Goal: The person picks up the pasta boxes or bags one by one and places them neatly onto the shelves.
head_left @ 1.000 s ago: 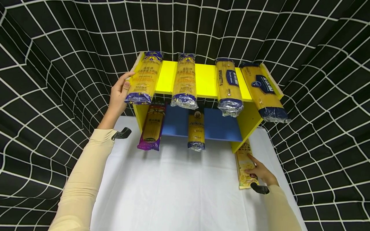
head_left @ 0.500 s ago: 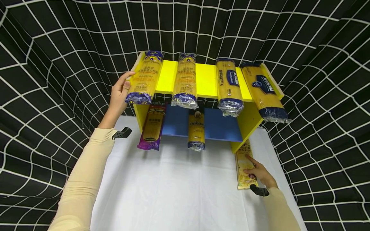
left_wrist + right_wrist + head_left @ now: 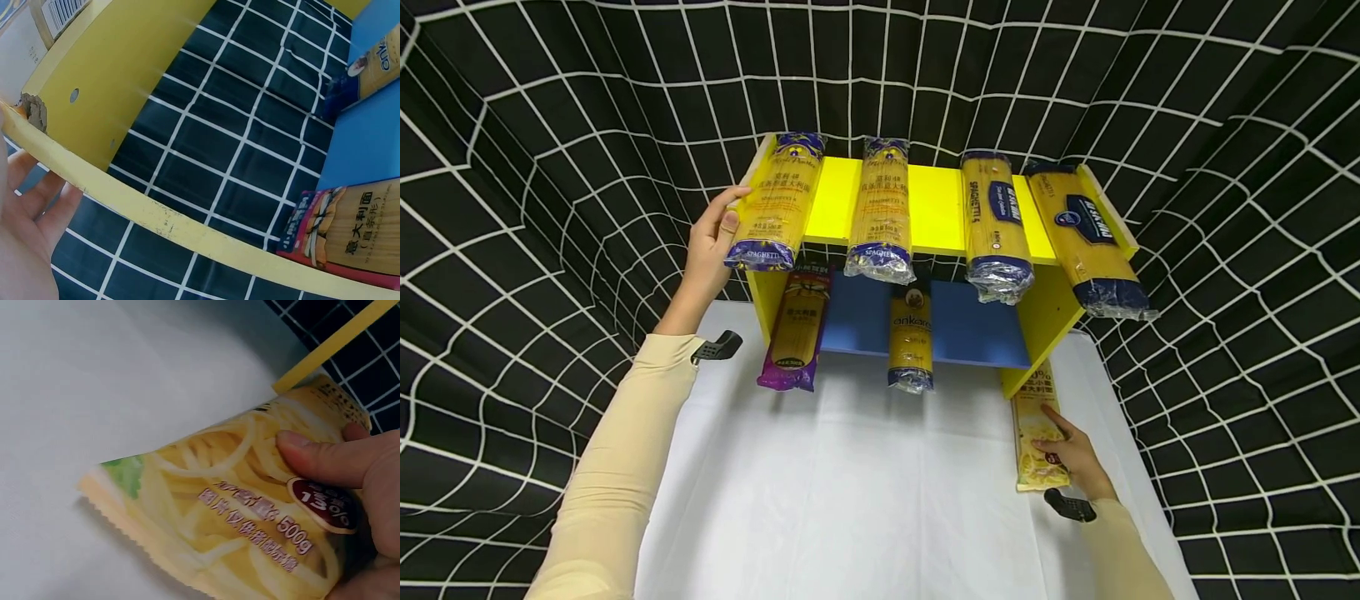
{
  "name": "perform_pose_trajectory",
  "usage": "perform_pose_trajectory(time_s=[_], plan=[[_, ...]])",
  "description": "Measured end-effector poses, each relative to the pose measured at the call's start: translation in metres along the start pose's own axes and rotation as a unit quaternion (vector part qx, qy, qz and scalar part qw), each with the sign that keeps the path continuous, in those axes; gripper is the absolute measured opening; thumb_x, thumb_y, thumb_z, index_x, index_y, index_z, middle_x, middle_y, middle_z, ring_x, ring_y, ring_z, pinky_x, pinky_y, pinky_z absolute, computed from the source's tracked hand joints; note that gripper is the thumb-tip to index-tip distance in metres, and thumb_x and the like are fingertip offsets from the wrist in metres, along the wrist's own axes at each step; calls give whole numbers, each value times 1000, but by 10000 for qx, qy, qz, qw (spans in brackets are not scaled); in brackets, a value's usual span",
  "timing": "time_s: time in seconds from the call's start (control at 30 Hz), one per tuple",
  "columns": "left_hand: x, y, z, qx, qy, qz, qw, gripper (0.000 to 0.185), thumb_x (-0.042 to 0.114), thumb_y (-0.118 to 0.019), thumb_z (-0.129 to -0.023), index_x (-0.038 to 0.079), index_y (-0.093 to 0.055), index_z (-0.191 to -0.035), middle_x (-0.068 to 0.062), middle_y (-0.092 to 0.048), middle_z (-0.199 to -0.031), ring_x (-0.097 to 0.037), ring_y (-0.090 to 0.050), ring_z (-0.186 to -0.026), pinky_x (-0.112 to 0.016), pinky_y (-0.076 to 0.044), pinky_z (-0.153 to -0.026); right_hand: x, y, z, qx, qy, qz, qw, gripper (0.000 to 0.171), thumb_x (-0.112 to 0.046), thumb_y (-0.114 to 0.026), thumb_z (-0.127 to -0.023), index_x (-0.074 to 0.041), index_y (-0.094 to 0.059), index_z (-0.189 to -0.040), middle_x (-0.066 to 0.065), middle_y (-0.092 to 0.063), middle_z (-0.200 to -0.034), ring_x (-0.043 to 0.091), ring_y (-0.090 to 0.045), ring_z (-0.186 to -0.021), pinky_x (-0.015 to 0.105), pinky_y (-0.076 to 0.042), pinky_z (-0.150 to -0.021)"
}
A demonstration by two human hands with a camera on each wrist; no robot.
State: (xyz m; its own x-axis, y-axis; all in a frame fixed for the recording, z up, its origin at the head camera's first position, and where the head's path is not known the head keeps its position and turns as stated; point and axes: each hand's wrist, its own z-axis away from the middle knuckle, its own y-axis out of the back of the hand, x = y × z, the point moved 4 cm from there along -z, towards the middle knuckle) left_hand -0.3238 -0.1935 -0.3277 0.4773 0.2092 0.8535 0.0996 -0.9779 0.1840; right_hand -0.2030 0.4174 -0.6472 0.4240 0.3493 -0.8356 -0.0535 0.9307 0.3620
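My left hand point(image 3: 713, 237) is raised to the left end of the yellow shelf unit point(image 3: 932, 208), with thumb and fingers laid straight against the side of the leftmost spaghetti pack point(image 3: 775, 204) on the top board. In the left wrist view the palm point(image 3: 25, 219) sits just under the yellow board edge point(image 3: 187, 231). My right hand point(image 3: 1070, 452) lies low on the white table point(image 3: 865, 483), gripping a flat yellow pasta pack point(image 3: 1036, 429) beside the shelf's right foot. The thumb point(image 3: 312, 456) presses on the pack's printed face point(image 3: 219, 506), and its near end is slightly raised.
Three more spaghetti packs point(image 3: 880, 208) point(image 3: 992, 225) point(image 3: 1086, 242) overhang the top board. On the blue lower shelf point(image 3: 977, 333) lie a purple pack point(image 3: 796, 329) and an Ankara pack point(image 3: 911, 337). Black gridded cloth surrounds the table.
My right hand has crept a little up the flat pasta pack, and the pack's near end has shifted slightly. The left hand has stayed where it was.
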Motion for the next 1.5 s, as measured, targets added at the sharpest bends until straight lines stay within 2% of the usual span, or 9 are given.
perform_pose_trajectory(time_s=[0.1,0.27,0.33,0.4,0.5,0.6,0.8,1.2,1.5], plan=[[2,-1,1,-29,26,-11,10000,39,21,-41,-106,16,-51,-142,12,-54,-107,-2,-56,-74,-11,-49,-60,1,1,4,152,-135,-29,9998,87,-17,-73,-89,-27,-21,-158,30,-27,-157,4,-60,-77,22,-55,-68],[3,-2,1,-46,24,-42,10000,39,21,-41,-106,14,-50,-143,12,-54,-107,-2,-56,-74,-11,-49,-60,-11,10,10,651,-103,-150,9977,87,-18,-73,-90,-31,-20,-158,15,-15,-166,-9,-50,-86,13,-50,-71],[4,-2,1,-43,4,-29,10000,39,20,-41,-106,14,-50,-143,12,-53,-108,-3,-56,-74,-11,-49,-60,-21,17,13,957,-19,-395,9946,87,-16,-74,-89,-34,-23,-157,9,-16,-166,-13,-48,-86,9,-48,-71],[4,-2,0,-48,-12,-11,10000,39,20,-40,-106,14,-50,-143,11,-54,-108,-3,-56,-74,-11,-49,-60,-34,25,18,1205,136,-932,9882,87,-10,-74,-88,-36,-26,-156,1,-31,-162,-14,-51,-85,8,-49,-69],[4,-3,-1,-83,-11,2,10000,39,20,-40,-106,14,-50,-143,11,-53,-109,-2,-56,-75,-11,-50,-61,-56,39,30,1432,584,-1887,9698,86,0,-73,-86,-33,-32,-155,-9,-60,-131,-9,-58,-81,11,-52,-64],[5,-3,-1,-79,-8,-28,10000,39,21,-40,-105,14,-50,-143,12,-53,-109,-2,-56,-75,-11,-50,-61,-81,53,43,1468,1195,-2687,9445,86,12,-70,-83,-25,-38,-153,-17,-66,-102,-3,-65,-76,14,-54,-59],[6,-1,0,-40,4,-120,9999,40,23,-40,-105,15,-50,-143,12,-53,-107,-2,-56,-74,-11,-49,-60,-128,82,73,1464,2053,-3374,9070,84,24,-64,-80,-18,-44,-150,-10,-68,-109,2,-70,-82,18,-58,-61],[5,1,1,-22,49,-176,9998,39,20,-40,-106,14,-49,-143,12,-53,-107,-1,-56,-75,-10,-49,-61,-223,118,141,1672,3347,-3585,8553,81,37,-55,-74,-4,-51,-144,7,-63,-125,13,-72,-91,23,-59,-61],[5,0,0,-35,-25,-136,9999,40,23,-40,-106,12,-49,-143,13,-53,-107,-1,-55,-74,-11,-48,-60,-275,122,186,1861,4072,-2868,8470,74,37,-57,-72,5,-52,-139,14,-62,-128,16,-69,-99,20,-59,-67]])
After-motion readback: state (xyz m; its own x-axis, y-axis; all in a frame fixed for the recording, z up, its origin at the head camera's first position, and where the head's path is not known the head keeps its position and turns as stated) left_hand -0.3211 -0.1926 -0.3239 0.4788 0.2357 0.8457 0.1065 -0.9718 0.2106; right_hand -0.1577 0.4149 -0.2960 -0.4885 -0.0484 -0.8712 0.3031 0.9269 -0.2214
